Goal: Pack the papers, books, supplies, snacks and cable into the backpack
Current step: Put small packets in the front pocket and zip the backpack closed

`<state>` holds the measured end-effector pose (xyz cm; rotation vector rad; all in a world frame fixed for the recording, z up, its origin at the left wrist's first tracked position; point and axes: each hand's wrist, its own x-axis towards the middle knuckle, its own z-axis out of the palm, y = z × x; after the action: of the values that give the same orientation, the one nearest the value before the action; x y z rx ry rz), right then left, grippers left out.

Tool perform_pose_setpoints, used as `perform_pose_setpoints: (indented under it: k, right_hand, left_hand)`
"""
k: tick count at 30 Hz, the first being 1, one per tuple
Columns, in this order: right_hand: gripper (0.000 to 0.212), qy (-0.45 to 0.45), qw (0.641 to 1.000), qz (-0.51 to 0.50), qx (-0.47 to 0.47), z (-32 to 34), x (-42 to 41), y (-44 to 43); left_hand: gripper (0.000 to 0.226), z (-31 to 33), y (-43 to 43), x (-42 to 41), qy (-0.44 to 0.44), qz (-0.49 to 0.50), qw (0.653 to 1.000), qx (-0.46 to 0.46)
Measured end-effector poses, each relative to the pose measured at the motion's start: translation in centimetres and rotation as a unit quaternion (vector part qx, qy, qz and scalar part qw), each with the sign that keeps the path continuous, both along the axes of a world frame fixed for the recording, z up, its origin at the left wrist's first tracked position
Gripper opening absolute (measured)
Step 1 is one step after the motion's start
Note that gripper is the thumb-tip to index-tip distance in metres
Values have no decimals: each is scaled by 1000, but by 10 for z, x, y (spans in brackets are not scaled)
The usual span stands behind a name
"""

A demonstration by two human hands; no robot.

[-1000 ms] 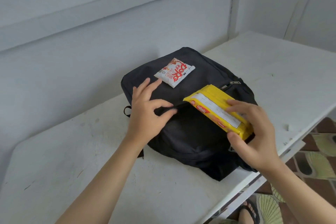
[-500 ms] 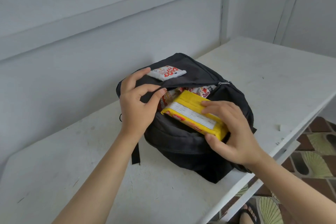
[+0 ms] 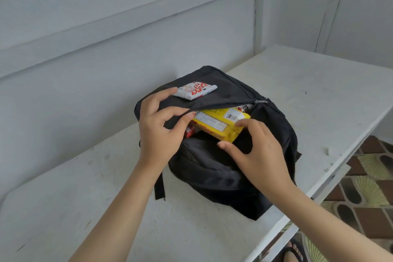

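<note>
R hand (image 3: 261,153) loose, fingertips only pushing the near end of the yellow pack (image 3: 221,122), thumb off it. A sec ago I gripped it above the backpack (image 3: 212,172); now it's mostly in the mouth w/ other snacks, so nearly packed. L hand (image 3: 159,127) pinches the flap, holding the mouth open. Farther, white snack (image 3: 194,90) lies on top of the bag, not in yet.
</note>
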<state>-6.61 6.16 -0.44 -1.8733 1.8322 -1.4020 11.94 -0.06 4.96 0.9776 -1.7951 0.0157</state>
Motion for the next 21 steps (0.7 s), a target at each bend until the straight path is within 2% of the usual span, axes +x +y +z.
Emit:
perform_pose_setpoints:
  k: [3, 5, 9, 15, 18, 21]
  right_hand:
    - [48, -49, 994, 93, 3, -2, 0, 8]
    - [49, -44, 985, 164, 21, 0, -1, 7]
    - [60, 113, 969, 217, 33, 9, 0, -10]
    - [66, 220, 938, 264, 51, 18, 8, -31]
    - [64, 162, 938, 304, 24, 25, 7, -32]
    - [46, 74, 947, 307, -58, 28, 2, -27]
  left_hand:
    - [17, -1, 0, 0, 3, -4, 1000, -2]
    - [17, -1, -1, 0, 3, -6, 1000, -3]
    - [22, 1, 0, 0, -9, -6, 1000, 0]
    - [19, 2, 3, -2, -9, -3, 1000, -4]
    - [26, 1, 4, -1, -16, 4, 1000, 19]
    - [34, -3, 5, 1, -31, -5, 998, 58]
